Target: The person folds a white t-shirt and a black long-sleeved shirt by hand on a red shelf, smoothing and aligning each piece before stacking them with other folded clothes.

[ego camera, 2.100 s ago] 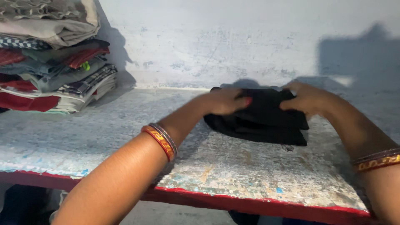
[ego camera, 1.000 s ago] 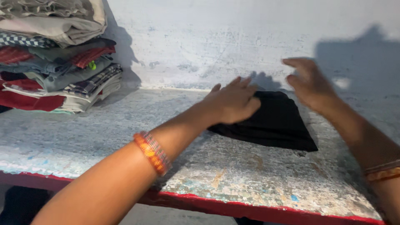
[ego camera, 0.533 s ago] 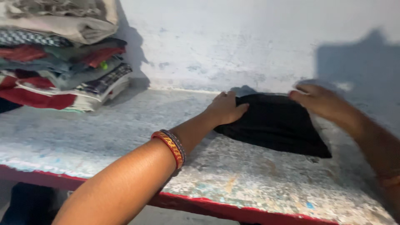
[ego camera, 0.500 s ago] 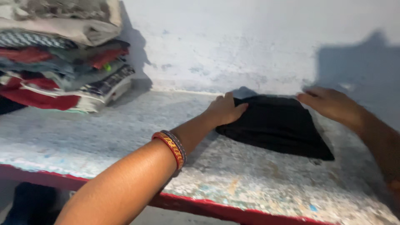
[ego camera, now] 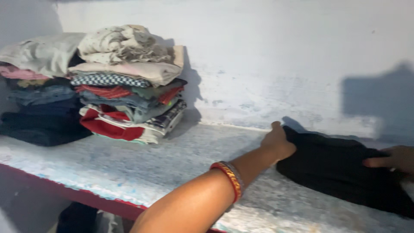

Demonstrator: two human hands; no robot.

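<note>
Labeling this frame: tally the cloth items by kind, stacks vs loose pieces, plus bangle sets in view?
Stacks of folded clothes: 2 — tall mixed stack, darker stack
Loose black garment: 1, left hand and right hand on it
Bangle set: 1
Total: 4

Black folded garment [ego camera: 340, 172], orange-red bangles [ego camera: 228, 177], mottled whitish shelf [ego camera: 142, 168] with red edge, checked cloth [ego camera: 108, 80].

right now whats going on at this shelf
A person has both hands on a folded black garment lying on a worn stone shelf. The left hand grips its left edge, and the right hand rests flat on its right side. Two stacks of folded clothes stand against the wall at the far left, apart from the black piece.
</note>
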